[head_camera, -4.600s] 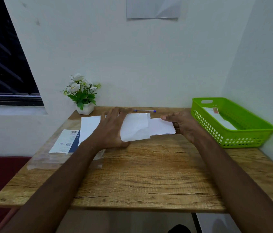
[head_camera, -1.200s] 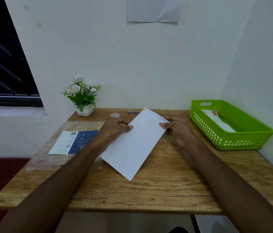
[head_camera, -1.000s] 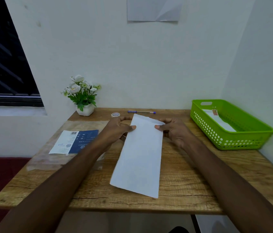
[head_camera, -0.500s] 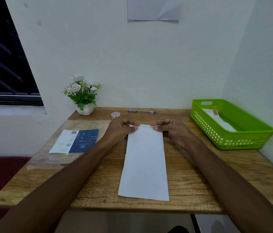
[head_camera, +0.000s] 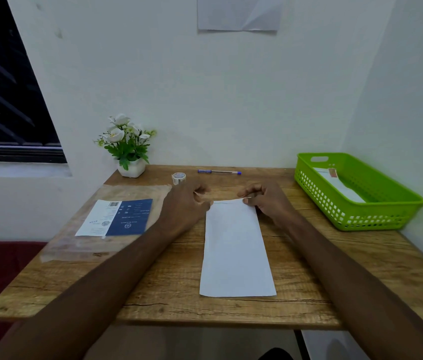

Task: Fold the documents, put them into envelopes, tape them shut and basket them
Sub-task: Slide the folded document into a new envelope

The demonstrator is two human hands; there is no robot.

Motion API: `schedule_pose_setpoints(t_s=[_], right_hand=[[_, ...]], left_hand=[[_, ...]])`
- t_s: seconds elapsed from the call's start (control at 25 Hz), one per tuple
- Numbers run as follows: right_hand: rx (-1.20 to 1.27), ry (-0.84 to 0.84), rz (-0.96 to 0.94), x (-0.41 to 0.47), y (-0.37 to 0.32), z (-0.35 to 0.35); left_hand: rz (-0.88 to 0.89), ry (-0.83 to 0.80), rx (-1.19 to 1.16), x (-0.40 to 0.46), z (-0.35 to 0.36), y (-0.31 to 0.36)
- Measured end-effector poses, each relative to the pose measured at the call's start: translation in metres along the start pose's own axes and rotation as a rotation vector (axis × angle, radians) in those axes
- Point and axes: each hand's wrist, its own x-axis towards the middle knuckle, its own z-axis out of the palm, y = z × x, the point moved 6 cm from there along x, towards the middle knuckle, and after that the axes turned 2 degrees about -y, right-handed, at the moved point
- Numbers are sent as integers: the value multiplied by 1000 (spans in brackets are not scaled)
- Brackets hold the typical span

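Observation:
A long white envelope [head_camera: 235, 248] lies flat on the wooden table [head_camera: 168, 289], lengthwise away from me. My left hand [head_camera: 185, 206] and my right hand [head_camera: 266, 202] meet at its far end, fingers curled, each pinching a far corner along the narrow folded edge there. A small roll of clear tape [head_camera: 178, 178] stands just beyond my left hand. The green plastic basket [head_camera: 377, 211] sits at the right edge with a taped white envelope [head_camera: 340, 185] inside. What the envelope on the table holds is hidden.
A clear plastic packet with a blue and white label [head_camera: 116, 216] lies to the left. A blue pen [head_camera: 219, 172] rests near the back edge. A white pot of flowers [head_camera: 129, 152] stands at the back left. Walls close the back and right.
The envelope swung from a diagonal to straight away from me and settled flat on the table. Both hands stayed at its far end and closed in on the edge.

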Motion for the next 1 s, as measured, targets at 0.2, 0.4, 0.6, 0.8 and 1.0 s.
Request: schedule_pose_setpoints(t_s=[0.2, 0.4, 0.6, 0.8, 1.0], right_hand=[[-314, 56, -190, -4, -17, 5], [-509, 129, -218, -10, -24, 9], [-752, 122, -207, -21, -37, 13], [-938, -214, -242, -33, -36, 61], [-1070, -248, -174, -32, -23, 63]], left_hand=[[142, -264, 147, -3, 20, 8], [217, -491, 377, -6, 45, 7], [268, -499, 534, -6, 50, 7], [275, -480, 567, -5, 54, 5], [226, -514, 627, -6, 57, 1]])
